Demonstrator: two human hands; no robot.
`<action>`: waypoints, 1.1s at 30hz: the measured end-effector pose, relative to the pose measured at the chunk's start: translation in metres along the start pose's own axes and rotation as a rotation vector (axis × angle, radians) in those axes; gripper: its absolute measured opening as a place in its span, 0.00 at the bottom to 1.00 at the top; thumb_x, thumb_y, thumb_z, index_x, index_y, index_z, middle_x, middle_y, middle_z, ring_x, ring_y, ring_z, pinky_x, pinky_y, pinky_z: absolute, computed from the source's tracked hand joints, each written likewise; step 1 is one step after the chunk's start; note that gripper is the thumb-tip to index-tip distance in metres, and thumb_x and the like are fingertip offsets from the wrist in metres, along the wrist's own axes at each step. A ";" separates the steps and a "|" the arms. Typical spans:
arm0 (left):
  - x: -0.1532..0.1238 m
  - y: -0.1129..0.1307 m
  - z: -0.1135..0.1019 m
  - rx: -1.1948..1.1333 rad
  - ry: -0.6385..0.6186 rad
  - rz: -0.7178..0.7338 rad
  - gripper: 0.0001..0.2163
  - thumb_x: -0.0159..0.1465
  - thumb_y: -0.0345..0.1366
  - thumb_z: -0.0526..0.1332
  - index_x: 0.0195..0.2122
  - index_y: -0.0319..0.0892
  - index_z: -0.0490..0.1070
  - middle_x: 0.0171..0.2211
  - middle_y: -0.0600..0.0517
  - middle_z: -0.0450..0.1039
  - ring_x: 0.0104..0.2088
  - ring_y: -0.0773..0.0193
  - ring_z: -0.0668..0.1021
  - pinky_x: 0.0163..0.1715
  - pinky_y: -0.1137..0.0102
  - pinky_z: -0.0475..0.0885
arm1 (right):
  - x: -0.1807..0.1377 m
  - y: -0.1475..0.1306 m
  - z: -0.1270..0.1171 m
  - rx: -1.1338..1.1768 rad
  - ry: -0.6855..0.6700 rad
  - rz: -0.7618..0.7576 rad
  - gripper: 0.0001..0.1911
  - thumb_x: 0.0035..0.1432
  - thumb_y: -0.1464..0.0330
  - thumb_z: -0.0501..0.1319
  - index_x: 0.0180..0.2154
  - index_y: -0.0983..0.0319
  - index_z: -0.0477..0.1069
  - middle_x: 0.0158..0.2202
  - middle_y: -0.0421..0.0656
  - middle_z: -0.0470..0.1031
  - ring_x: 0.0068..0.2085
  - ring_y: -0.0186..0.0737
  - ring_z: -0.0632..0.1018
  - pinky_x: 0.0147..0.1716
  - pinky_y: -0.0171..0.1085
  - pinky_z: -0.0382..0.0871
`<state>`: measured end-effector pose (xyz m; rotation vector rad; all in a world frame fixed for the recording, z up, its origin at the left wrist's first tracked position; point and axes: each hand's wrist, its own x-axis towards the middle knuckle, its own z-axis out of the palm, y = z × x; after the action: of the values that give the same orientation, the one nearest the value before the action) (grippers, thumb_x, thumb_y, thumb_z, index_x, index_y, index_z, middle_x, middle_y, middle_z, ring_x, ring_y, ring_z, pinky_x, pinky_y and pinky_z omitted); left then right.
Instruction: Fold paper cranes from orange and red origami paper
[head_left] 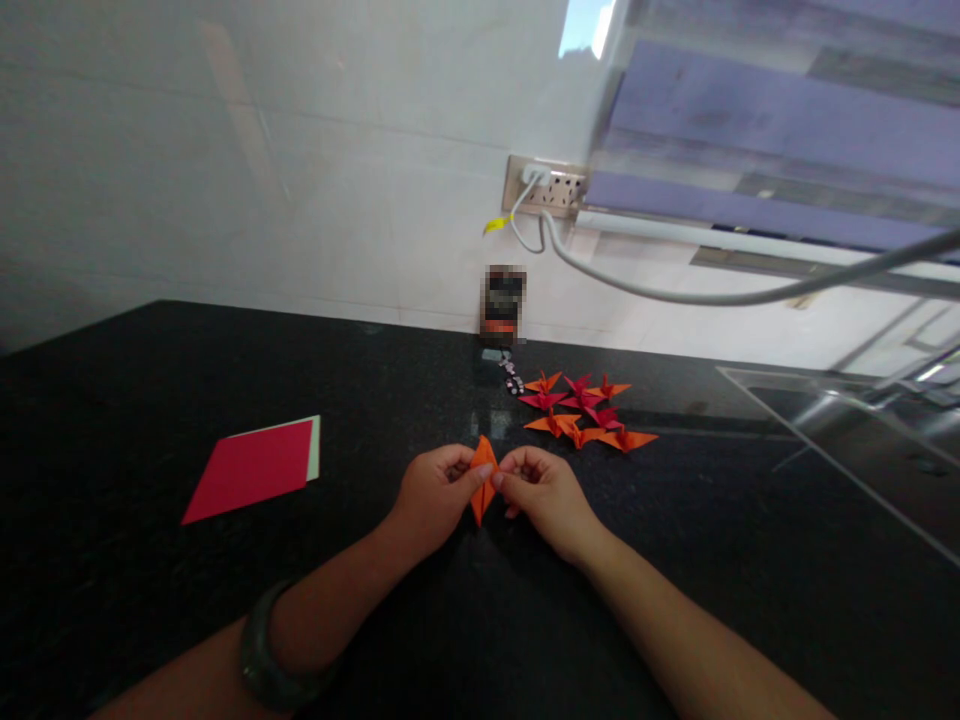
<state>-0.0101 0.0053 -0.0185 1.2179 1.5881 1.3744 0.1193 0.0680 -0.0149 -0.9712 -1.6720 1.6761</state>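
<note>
Between my two hands is a piece of orange origami paper (482,505), folded into a narrow diamond with a slit down its lower half. My left hand (439,492) pinches it from the left, thumb lying across its front. From the other side my right hand (546,492) grips its right edge between thumb and fingers. The fingertips behind the paper are partly hidden. Just beyond my right hand sit several folded paper cranes, orange ones (628,440) and red ones (543,400). To the left lies a stack of square paper, a red sheet (255,468) over a pale green sheet (314,450).
A blurred-out dark object (502,305) leans at the wall, with a beaded strap (511,376) trailing from it. A grey cable (675,296) runs right from the wall socket (544,187). At the right is a metal sink (862,430) set in the black countertop (405,640).
</note>
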 end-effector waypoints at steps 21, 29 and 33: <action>-0.001 0.001 -0.001 0.052 0.021 -0.005 0.08 0.54 0.38 0.57 0.26 0.38 0.70 0.22 0.52 0.72 0.23 0.64 0.74 0.23 0.72 0.66 | 0.002 0.004 -0.003 0.020 -0.063 0.029 0.13 0.46 0.60 0.62 0.25 0.64 0.64 0.17 0.33 0.64 0.16 0.25 0.65 0.16 0.28 0.61; 0.001 0.002 -0.001 0.117 -0.002 -0.033 0.09 0.53 0.38 0.58 0.25 0.38 0.71 0.21 0.53 0.71 0.22 0.66 0.72 0.21 0.74 0.64 | 0.002 0.005 -0.004 -0.287 0.033 -0.111 0.08 0.50 0.66 0.58 0.24 0.64 0.66 0.16 0.34 0.63 0.18 0.27 0.64 0.17 0.28 0.56; 0.001 0.005 -0.002 0.190 -0.009 -0.040 0.10 0.52 0.39 0.58 0.23 0.37 0.72 0.18 0.54 0.69 0.20 0.68 0.69 0.19 0.74 0.60 | 0.000 0.006 -0.005 -0.462 0.094 -0.222 0.07 0.50 0.67 0.58 0.25 0.64 0.69 0.19 0.37 0.66 0.21 0.30 0.66 0.20 0.29 0.58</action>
<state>-0.0106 0.0053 -0.0130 1.2930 1.7591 1.2128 0.1243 0.0710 -0.0202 -1.0054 -2.0634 1.1053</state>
